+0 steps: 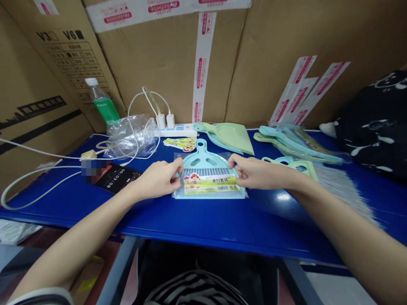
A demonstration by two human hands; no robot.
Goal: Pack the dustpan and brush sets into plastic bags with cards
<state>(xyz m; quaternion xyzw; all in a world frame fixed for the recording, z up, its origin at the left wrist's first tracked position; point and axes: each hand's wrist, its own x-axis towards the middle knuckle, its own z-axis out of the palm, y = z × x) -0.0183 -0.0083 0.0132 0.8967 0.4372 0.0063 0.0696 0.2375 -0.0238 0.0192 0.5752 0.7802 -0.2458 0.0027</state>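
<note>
Striped clothing (193,290), hands (163,177) (250,171) pinching bagged dustpan (210,195)

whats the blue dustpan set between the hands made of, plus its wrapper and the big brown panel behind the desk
Blue dustpan set: probably molded plastic, smooth with a soft sheen and rounded edges. Wrapper: likely thin plastic film, see-through, with shiny creases. Brown panel: looks like cardboard, matte, with printed packing tape on it.

Workshop: cardboard walls (159,63), blue worktable (159,216)
</note>
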